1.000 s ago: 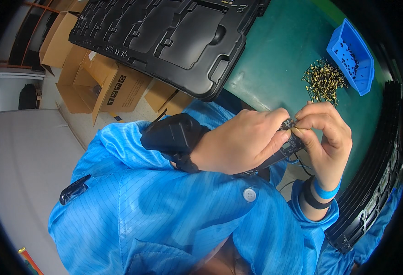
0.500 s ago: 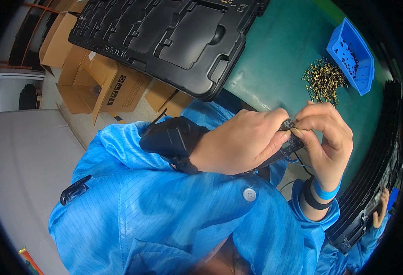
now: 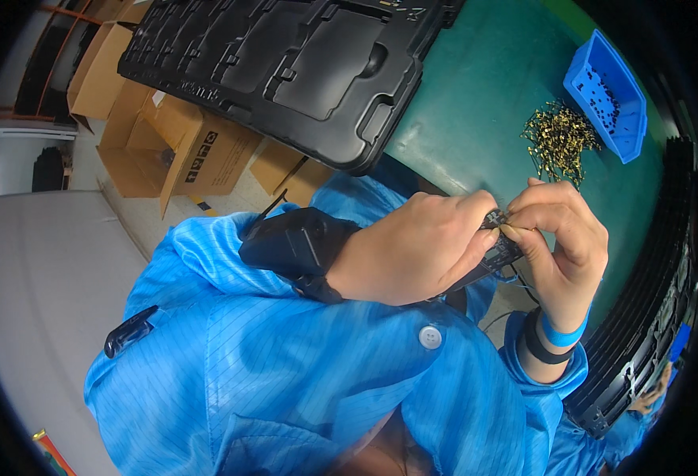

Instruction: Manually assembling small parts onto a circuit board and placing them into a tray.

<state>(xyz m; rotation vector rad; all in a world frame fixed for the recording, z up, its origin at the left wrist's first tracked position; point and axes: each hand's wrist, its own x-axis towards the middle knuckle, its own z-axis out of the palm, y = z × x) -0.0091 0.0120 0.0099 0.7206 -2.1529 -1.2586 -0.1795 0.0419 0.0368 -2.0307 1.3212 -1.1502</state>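
Observation:
My left hand is closed around a dark, flat, patterned piece that looks like a small circuit board; most of it is hidden behind the fingers. Against its upper end my right hand pinches thumb and forefinger together, its fingertips meeting those of the left. Whatever sits in that pinch is too small to make out. Beyond the right hand, a pile of small gold-and-black parts lies on the green table. Next to the pile stands a blue bin with small dark pieces in it.
A large black moulded tray covers the table's left part. Stacked black trays line the right side, where another person's hand shows blurred. Open cardboard boxes stand on the floor at left.
Both my hands keep their grip on the dark piece, with only a slight shift of the fingers. At the lower right, the other person's hand has moved down.

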